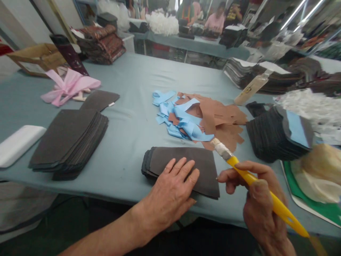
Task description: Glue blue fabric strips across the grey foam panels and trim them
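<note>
My left hand (174,190) lies flat, fingers spread, on top of a stack of dark grey pieces (205,167) near the table's front edge. To its right, my right hand (258,199) grips a brush with a yellow handle (282,209). The pale bristles of the brush point up and left, by the tips of some light blue strips (190,129). Those strips lie partly over brown cut pieces (223,113), beyond the dark stack.
Another dark stack (66,138) stands at the left beside a white block (20,144). A dark bundle with a blue strip (274,131) and a round pale object (317,174) are at the right. People work at a far table (165,41).
</note>
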The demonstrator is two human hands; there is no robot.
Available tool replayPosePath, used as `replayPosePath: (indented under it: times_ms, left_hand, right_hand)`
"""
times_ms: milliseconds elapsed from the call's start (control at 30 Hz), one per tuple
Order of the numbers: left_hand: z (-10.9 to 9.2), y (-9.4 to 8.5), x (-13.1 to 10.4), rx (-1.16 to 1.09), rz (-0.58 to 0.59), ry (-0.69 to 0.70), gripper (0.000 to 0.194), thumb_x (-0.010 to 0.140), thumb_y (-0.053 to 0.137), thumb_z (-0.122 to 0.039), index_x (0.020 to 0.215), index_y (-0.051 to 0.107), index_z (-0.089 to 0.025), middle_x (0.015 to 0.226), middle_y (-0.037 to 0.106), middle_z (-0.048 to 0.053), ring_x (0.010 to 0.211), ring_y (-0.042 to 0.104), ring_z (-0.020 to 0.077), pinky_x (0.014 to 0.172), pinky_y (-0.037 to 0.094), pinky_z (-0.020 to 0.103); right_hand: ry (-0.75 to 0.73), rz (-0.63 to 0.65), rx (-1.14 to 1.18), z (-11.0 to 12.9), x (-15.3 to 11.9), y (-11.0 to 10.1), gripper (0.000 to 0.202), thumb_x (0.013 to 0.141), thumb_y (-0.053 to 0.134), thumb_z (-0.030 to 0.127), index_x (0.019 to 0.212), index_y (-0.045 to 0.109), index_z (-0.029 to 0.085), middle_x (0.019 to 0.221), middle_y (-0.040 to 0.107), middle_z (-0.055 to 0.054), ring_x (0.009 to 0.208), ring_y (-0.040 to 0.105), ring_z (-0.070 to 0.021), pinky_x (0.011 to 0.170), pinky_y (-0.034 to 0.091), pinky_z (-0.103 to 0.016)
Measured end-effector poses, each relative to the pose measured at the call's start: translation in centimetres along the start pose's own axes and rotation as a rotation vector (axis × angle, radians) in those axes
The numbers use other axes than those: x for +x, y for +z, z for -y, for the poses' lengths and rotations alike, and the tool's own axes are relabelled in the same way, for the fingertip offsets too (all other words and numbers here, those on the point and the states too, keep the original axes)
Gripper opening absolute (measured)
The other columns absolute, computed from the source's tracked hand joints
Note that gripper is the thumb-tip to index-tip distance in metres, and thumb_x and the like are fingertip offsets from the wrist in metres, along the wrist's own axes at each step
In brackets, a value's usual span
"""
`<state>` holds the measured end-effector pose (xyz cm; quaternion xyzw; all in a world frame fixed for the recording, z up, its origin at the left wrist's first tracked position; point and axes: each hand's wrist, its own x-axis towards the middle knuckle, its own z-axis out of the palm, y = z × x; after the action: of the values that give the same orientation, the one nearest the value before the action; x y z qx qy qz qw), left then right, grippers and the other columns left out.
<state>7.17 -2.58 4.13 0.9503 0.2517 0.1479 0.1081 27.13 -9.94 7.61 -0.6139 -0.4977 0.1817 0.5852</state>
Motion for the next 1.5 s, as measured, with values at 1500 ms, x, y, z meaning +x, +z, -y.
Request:
replayPosePath:
  times_ms: [1500]
  left_hand:
    - [-0.4, 1.8, -0.5, 0.149, -0.090, 0.007, 0.042, 0.107, 0.052, -0.029, 0.146, 0.064, -0.017, 0.165, 0.054, 0.011, 0.155, 0.046, 0.0348, 0.125, 0.039, 0.050]
  right_hand:
    - [0.336, 0.261, 0.070, 2.1, 2.7, 12.1, 0.040, 0.096, 0.070, 0.056, 0.077, 0.069, 0.021, 0.047, 0.058, 0.005, 0.042, 0.053, -0.0115, 0.049, 0.048, -0.024]
